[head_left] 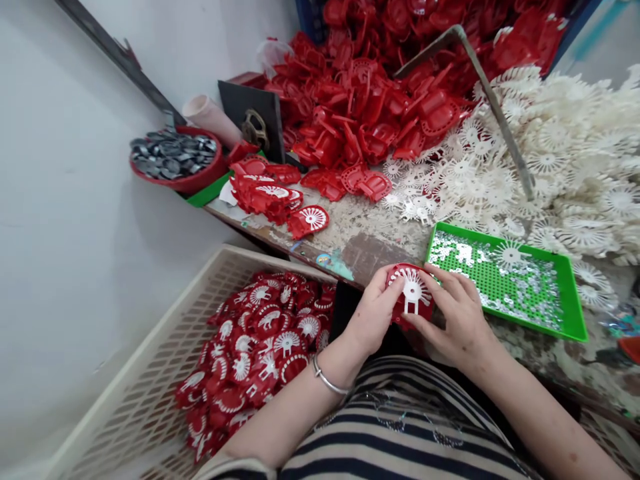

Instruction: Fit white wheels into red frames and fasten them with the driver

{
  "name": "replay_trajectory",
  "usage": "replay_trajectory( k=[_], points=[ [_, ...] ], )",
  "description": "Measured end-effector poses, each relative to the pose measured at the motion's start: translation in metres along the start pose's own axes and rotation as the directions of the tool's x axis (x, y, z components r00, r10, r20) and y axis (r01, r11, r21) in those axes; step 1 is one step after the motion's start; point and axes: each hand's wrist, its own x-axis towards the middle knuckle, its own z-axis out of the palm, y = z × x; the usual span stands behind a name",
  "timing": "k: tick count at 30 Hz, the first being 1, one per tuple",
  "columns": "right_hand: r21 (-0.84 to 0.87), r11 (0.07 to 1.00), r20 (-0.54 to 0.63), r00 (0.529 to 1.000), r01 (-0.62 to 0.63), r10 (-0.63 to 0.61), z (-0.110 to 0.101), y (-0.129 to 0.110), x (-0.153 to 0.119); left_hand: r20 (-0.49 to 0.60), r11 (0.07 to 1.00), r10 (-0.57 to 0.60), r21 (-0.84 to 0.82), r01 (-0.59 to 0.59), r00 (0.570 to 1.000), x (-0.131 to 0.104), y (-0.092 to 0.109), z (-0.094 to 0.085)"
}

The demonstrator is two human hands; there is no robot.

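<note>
While the left hand (374, 308) pinches the left edge of a red base (424, 316), its thumb lying on the white spoked insert (412, 291) set against the base's face, the right hand (463, 320) spans the opposite side, thumb at the lower edge and fingers curled toward the upper right. The base is in front of the striped shirt (370, 427), at the table's edge. It looks like moulded plastic: probably light, stiff and a little slick, so the rim is the best place to grip. The insert seems thin, and its narrow spokes may bend or snap; pressure is safer on the round hub than on the tips. Just beyond the right hand sits a green tray (574, 303) of tiny shiny pieces; farther out, loose white inserts (555, 153) lie heaped beside piled red bases (370, 107).
</note>
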Motion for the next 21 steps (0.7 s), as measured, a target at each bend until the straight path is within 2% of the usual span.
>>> replay_trajectory(
  k=[7,14,21],
  points=[
    [0.049,0.996,-0.101,0.992,-0.068,0.073,-0.002,0.003,-0.004,-0.001,0.999,0.025,0.029,-0.025,1.000,0.000,-0.008,-0.002],
    [-0.010,0.996,-0.077,0.993,-0.086,0.085,-0.001,-0.005,-0.007,0.013,1.000,-0.015,0.004,0.015,1.000,-0.005,-0.008,0.002],
    [-0.029,0.995,-0.089,0.991,-0.100,0.097,-0.003,-0.006,-0.011,-0.001,1.000,0.003,0.016,-0.003,1.000,-0.008,-0.007,0.007]
  ],
)
